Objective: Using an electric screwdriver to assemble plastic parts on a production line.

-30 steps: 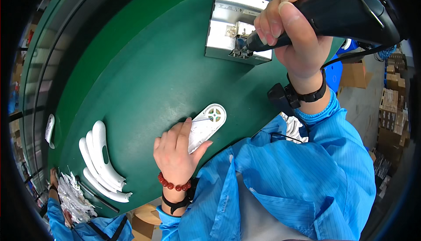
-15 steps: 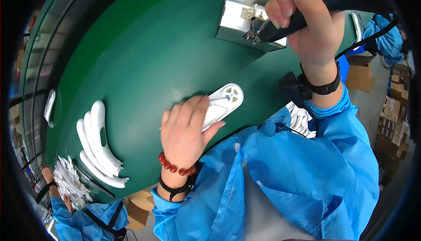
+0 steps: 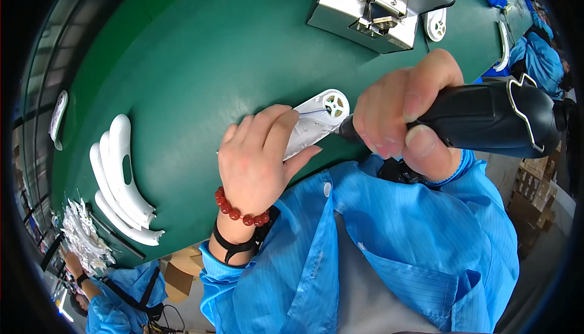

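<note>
A long white plastic shell (image 3: 307, 136) lies on the green table in front of me. At its far rounded end sits a round part with spokes (image 3: 334, 106), and a thin dark wire runs from it. My left hand (image 3: 255, 154) grips the shell, fingers over the top and thumb along its near edge; the palm hides the other end. In my right hand (image 3: 404, 112) is a black electric screwdriver (image 3: 486, 118), held nearly level. Its tip points at the shell's right edge beside the round part; whether it touches a screw I cannot make out.
A metal box with a clamp-like fitting (image 3: 380, 15) stands at the back, another white shell (image 3: 436, 24) beside it. Several curved white shells (image 3: 125, 170) lie stacked at left, near a dark rod (image 3: 118, 237) and a pile of white parts (image 3: 85, 237). Co-workers in blue sit at both sides.
My right hand has brought the screwdriver down from the metal box to the shell's right edge. My left hand stays on the shell.
</note>
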Available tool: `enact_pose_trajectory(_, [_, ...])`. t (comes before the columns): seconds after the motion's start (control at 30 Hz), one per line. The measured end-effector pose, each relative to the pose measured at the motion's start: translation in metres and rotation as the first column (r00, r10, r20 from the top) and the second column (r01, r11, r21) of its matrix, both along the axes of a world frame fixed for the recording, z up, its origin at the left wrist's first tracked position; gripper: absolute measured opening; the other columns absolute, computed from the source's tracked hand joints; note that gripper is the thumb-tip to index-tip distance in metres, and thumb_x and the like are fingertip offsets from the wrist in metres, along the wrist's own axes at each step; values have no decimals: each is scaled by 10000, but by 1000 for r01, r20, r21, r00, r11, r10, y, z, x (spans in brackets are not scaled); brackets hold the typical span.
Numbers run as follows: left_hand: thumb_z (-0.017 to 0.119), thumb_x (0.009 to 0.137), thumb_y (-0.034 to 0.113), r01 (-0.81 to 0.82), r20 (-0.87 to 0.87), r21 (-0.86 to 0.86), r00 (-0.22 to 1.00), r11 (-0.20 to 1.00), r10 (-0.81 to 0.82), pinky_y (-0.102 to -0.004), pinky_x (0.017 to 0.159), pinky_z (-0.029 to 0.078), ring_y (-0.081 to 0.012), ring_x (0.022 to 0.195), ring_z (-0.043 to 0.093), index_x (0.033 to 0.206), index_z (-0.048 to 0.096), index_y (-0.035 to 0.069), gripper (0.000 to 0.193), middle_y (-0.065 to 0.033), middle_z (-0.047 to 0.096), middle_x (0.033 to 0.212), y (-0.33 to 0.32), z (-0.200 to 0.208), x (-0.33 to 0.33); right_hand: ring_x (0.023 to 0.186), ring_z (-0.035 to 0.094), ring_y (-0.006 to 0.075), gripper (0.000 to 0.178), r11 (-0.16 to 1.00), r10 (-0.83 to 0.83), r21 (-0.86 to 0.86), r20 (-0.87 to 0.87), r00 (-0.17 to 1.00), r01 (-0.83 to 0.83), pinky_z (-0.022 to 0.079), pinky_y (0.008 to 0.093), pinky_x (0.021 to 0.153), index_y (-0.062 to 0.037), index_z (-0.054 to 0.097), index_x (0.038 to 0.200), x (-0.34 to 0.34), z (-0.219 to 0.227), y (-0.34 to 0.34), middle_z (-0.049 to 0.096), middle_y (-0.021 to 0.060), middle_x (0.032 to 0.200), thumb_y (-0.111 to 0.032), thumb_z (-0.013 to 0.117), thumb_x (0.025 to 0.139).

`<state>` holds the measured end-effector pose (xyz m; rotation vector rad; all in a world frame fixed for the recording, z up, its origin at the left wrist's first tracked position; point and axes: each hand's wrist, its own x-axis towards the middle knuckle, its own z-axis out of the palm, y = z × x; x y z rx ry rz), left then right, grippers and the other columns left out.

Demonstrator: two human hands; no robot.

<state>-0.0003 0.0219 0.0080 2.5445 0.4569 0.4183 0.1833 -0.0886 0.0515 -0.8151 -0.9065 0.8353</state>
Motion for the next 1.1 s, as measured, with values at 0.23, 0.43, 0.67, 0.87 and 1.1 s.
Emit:
enact_pose_trajectory(0.23, [818, 596, 267, -7, 27, 26, 1000, 1000, 6, -341, 652, 422, -221, 782, 603, 993, 639, 76, 475, -29, 637, 1036, -3, -3, 2, 531, 495, 141, 280, 995, -48, -82, 69, 996, 54, 425, 298, 504, -92, 411, 1000, 1, 0, -4, 520, 41, 668, -191, 652, 898])
enact_pose_trajectory(0.43, [836, 589, 291, -12, -32, 0, 999, 1000, 12, -368, 698, 452, -268, 871, 637, 1011, 641, 62, 518, -65, 667, 1044, -4, 1, 4, 527, 485, 140, 281, 990, -20, -138, 12, 1000, 21, 424, 301, 503, -97, 421, 1001, 4, -3, -3, 498, 34, 654, -203, 662, 902])
enact_pose_trajectory(0.67, [833, 583, 292, -20, -50, -22, 999, 1000, 19, -366, 700, 452, -261, 879, 635, 1011, 642, 70, 519, -56, 666, 1041, -2, 0, 5, 515, 480, 137, 275, 994, -2, -112, 2, 1000, 3, 423, 293, 492, -93, 428, 989, 5, -5, 1, 494, 31, 649, -204, 663, 902])
enact_pose_trajectory(0.87, [831, 582, 294, -21, -61, -39, 998, 999, 19, -364, 701, 453, -256, 885, 635, 1005, 645, 72, 512, -49, 666, 1041, -3, 3, 6, 573, 567, 117, 250, 1000, -1, 17, -9, 1000, 1, 472, 257, 523, -4, 421, 1006, 11, -12, 2, 592, 113, 699, -3, 609, 842])
enact_pose_trajectory(1.1, [829, 589, 296, -25, -63, -47, 998, 999, 22, -356, 684, 455, -248, 875, 642, 995, 653, 74, 496, -42, 675, 1034, 1, 1, 10, 584, 554, 120, 259, 998, 24, 51, 2, 1000, -24, 464, 263, 517, -20, 406, 996, 11, -14, 3, 576, 103, 698, -12, 619, 848])
